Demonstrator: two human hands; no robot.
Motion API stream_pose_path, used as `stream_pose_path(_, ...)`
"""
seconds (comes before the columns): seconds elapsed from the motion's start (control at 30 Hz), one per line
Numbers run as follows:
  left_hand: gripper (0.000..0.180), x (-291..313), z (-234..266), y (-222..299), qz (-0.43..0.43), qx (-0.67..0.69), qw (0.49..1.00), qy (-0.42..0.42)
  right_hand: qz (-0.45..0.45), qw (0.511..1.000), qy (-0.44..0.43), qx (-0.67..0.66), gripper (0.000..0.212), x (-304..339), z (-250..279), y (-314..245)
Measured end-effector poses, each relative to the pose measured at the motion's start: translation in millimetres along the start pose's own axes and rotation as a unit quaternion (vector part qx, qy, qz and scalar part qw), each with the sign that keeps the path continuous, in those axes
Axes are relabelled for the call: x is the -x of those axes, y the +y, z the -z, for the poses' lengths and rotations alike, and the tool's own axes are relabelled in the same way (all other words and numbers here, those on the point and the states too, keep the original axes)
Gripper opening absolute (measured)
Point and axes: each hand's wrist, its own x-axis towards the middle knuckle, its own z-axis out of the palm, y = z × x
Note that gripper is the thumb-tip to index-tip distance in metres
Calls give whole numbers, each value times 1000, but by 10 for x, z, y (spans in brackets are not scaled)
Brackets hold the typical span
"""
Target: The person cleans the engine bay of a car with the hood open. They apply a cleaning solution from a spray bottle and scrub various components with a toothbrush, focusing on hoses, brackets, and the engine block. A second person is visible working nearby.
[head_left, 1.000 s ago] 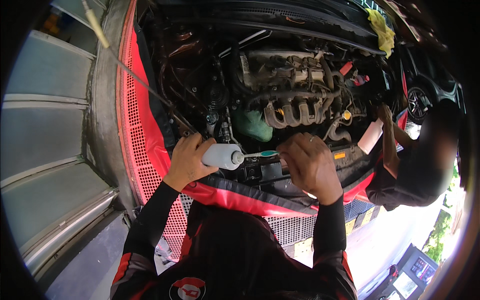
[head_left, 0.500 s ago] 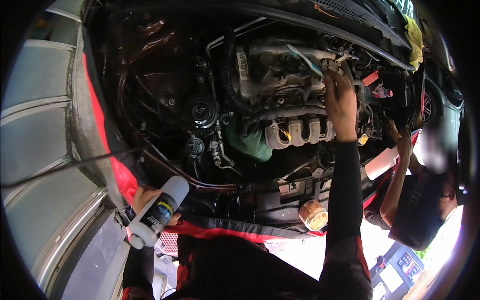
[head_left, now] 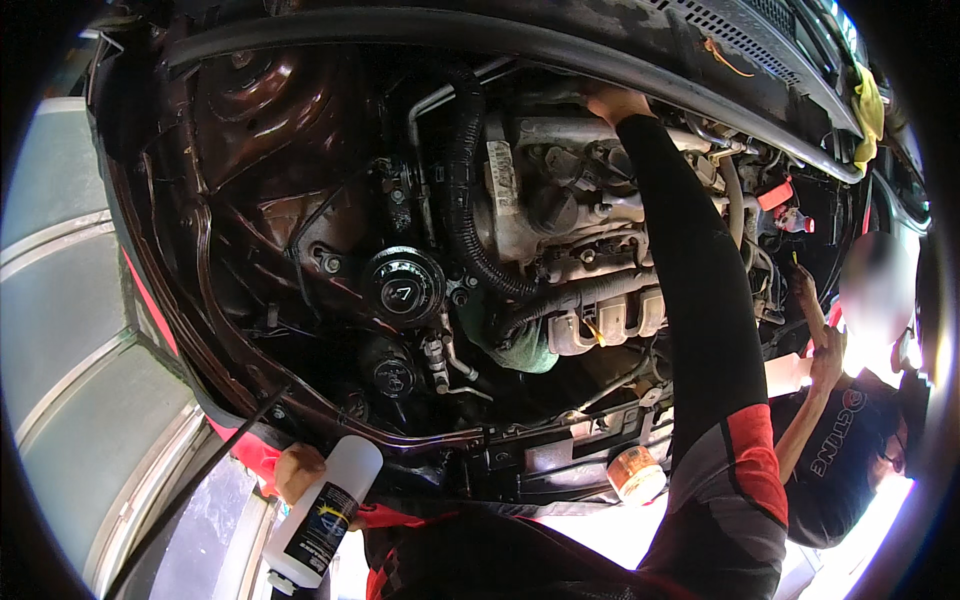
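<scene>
My left hand (head_left: 298, 470) is wrapped round a white plastic bottle (head_left: 350, 478) with a dark label, tilted over the near left edge of the engine bay. My right arm stretches across the engine (head_left: 530, 240), and the right hand (head_left: 615, 103) reaches down at its far side, just below a long dark bar (head_left: 430, 35). The fingers of that hand are hidden, so what they hold cannot be made out. Tucked beside the engine's near side is a green cloth (head_left: 525, 352).
An open-bay edge is draped with a red and black cover (head_left: 255, 455). A jar with orange-brown contents (head_left: 637, 475) stands on the front crossmember. At right, a co-worker's hands (head_left: 825, 350) reach into the bay. A yellow cloth (head_left: 868, 120) hangs at the far right.
My right hand has moved farther across to the back of the engine; the toothbrush-like brush seen in it before is out of sight. My view has shifted, and the left hand keeps the bottle.
</scene>
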Motion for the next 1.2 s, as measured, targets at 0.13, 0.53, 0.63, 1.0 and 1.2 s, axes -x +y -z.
stream_pose_path(0.13,100,-6,9,46,11,-2,1000,-8,29,998,-49,-6,50,-175,-131,-333)
stream_pose_path(0.53,99,57,-3,104,23,3,1000,-10,110,994,28,-4,47,-261,-44,123)
stream_pose_path(0.63,99,55,-3,117,22,5,1000,-9,108,994,19,4,47,-317,-64,53)
stream_pose_path(1.0,99,97,21,134,25,9,1000,-8,147,989,17,3,44,-292,-40,53)
stream_pose_path(1.2,99,128,55,127,32,10,999,-3,167,976,137,37,42,-156,31,693)
